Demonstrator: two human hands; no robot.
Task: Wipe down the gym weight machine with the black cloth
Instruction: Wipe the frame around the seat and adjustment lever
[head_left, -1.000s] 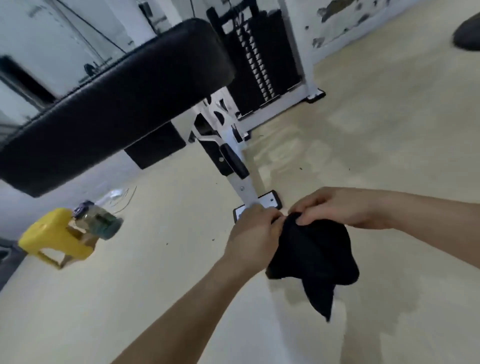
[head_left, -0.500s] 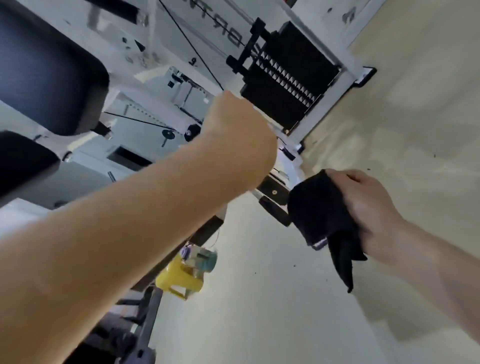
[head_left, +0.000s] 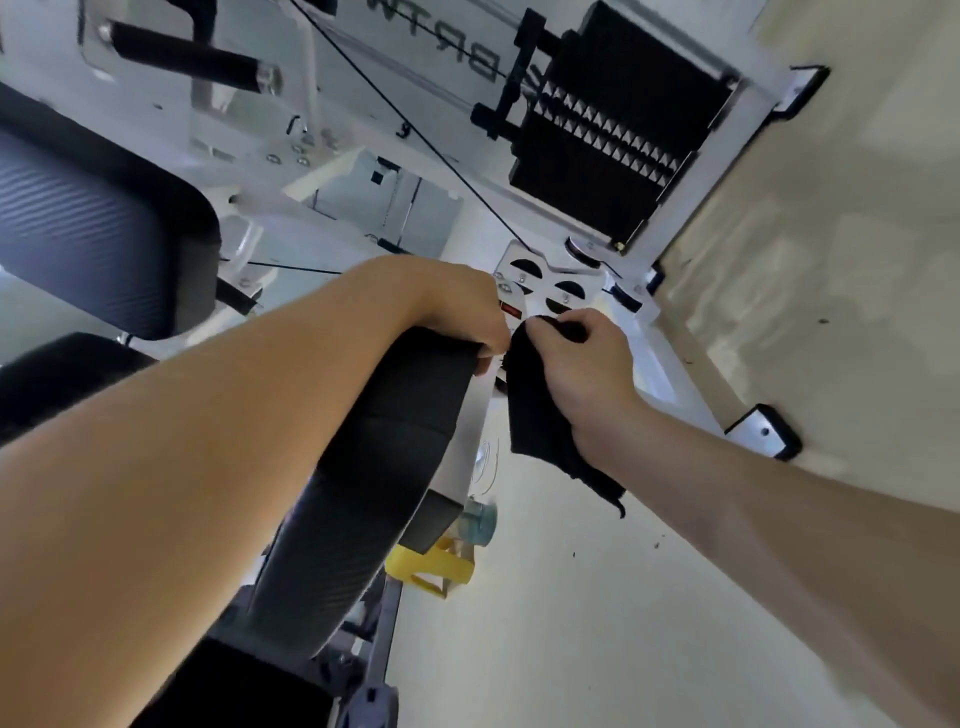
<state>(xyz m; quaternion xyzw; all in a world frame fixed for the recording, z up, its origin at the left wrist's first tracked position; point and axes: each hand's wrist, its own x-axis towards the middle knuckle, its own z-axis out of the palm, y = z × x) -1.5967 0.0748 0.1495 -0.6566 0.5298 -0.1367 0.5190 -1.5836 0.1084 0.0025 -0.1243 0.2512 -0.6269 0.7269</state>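
The white weight machine (head_left: 332, 171) fills the upper left, with black pads and a black weight stack (head_left: 613, 140) at the top right. A long black seat pad (head_left: 379, 467) runs down the middle. My left hand (head_left: 457, 306) grips the far end of that pad, fingers curled over its edge. Just right of it, my right hand (head_left: 576, 364) holds the black cloth (head_left: 540, 415) bunched in its fingers. The cloth hangs down below the hand, close to the pad's end and the white bracket (head_left: 540, 280) behind it.
A yellow spray bottle (head_left: 441, 566) stands on the pale floor under the pad. The machine's white base rail ends in a black-capped foot (head_left: 769, 431) at the right. A black padded handle (head_left: 187, 57) sticks out at the top left. Open floor lies to the right.
My left hand came down from mid-air and took hold of the seat pad's end. My right hand rose with the cloth and moved in beside it. The view shifted closer to the machine.
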